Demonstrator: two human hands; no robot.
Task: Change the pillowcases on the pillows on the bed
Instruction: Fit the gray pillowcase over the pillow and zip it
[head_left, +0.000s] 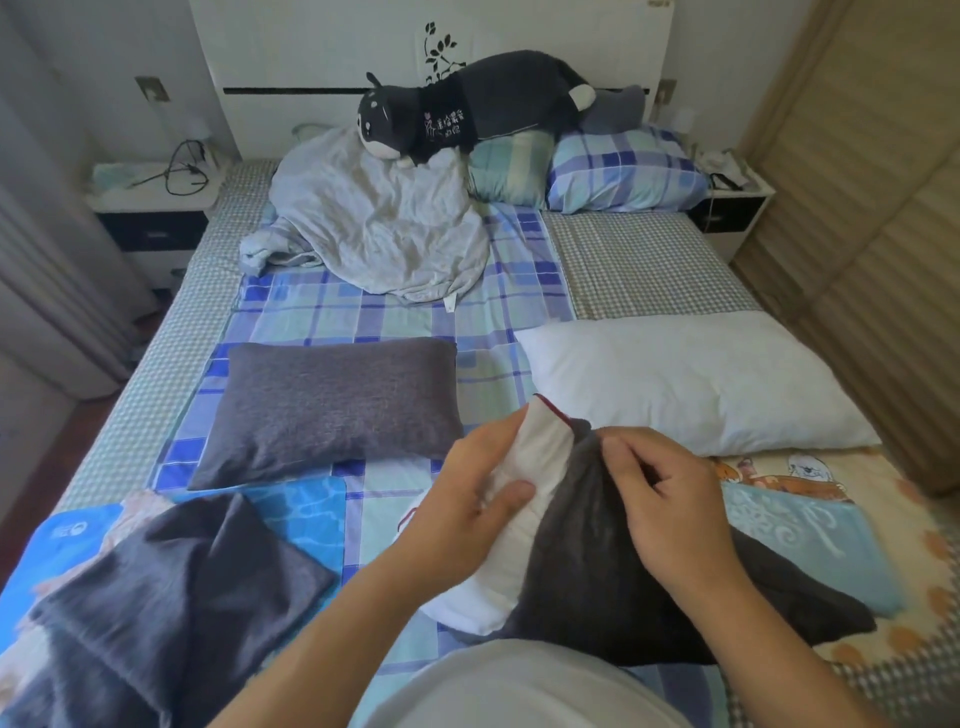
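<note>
In front of me on the bed lies a white pillow (485, 597) partly inside a dark grey pillowcase (597, 587). My left hand (475, 499) grips the white pillow's exposed corner. My right hand (670, 499) pinches the edge of the dark pillowcase beside it. A grey-cased pillow (327, 410) lies flat to the left of the middle. A bare white pillow (691, 384) lies to the right. A loose dark grey pillowcase (176, 587) is spread at the near left.
A crumpled light quilt (374, 223) and a dark plush dog (467, 104) sit near the headboard, with two plaid pillows (623, 171) beside them. Nightstands (150, 208) flank the bed. A wardrobe (883, 208) runs along the right. A blue towel (795, 530) lies under the work.
</note>
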